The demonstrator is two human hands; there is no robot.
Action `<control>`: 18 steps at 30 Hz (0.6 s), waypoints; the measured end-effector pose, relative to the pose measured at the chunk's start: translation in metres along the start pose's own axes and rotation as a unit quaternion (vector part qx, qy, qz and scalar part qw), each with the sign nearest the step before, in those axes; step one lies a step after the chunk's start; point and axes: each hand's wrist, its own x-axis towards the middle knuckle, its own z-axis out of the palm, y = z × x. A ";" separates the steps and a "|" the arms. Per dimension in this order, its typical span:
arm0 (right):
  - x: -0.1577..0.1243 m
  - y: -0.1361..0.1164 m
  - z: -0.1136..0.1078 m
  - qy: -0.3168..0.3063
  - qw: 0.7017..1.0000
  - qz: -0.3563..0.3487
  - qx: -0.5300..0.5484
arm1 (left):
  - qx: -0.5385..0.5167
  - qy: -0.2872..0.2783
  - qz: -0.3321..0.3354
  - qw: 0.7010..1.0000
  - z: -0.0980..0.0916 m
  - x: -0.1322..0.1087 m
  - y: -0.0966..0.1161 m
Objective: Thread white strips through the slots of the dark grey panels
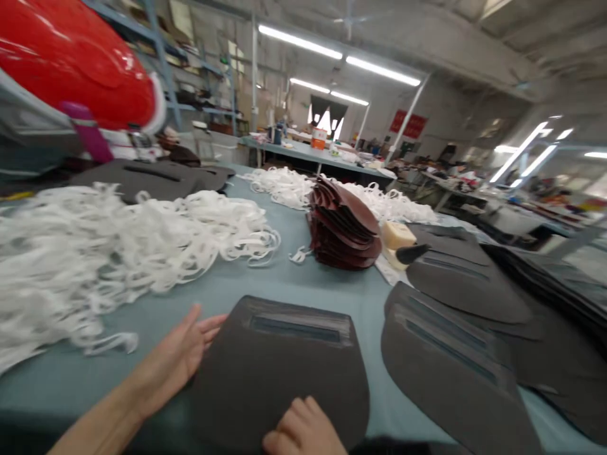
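A dark grey flat panel point(284, 373) with a long slot near its far edge lies in front of me; the area round the slot has a pale, streaky look. My left hand point(183, 347) is at the panel's left edge, fingers stretched and thumb raised; whether the fingertips touch the edge, I cannot tell. Over the near part of the panel, my right hand point(303, 430) has its fingers curled, and anything inside them is hidden. To the right lies a similar slotted panel point(455, 379).
White strips point(118, 246) lie heaped at left, with another white heap point(279, 186) farther back. Stacked dark red pieces point(344, 227) stand mid-table beside a cream block point(398, 237) and a dark-tipped tool point(411, 254). More dark panels point(465, 278) overlap at right. A red shiny object point(80, 63) rises at upper left.
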 end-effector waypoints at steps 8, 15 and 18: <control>0.006 0.109 -0.032 -0.091 0.917 0.360 -0.148 | 0.186 0.078 0.042 0.978 -0.002 0.012 0.013; -0.003 0.126 -0.018 -0.063 0.873 0.476 -0.085 | 0.140 0.000 0.024 0.990 0.026 0.033 0.014; 0.003 0.124 -0.034 0.008 0.824 0.545 0.151 | 0.058 -0.052 0.022 0.997 0.026 0.017 0.008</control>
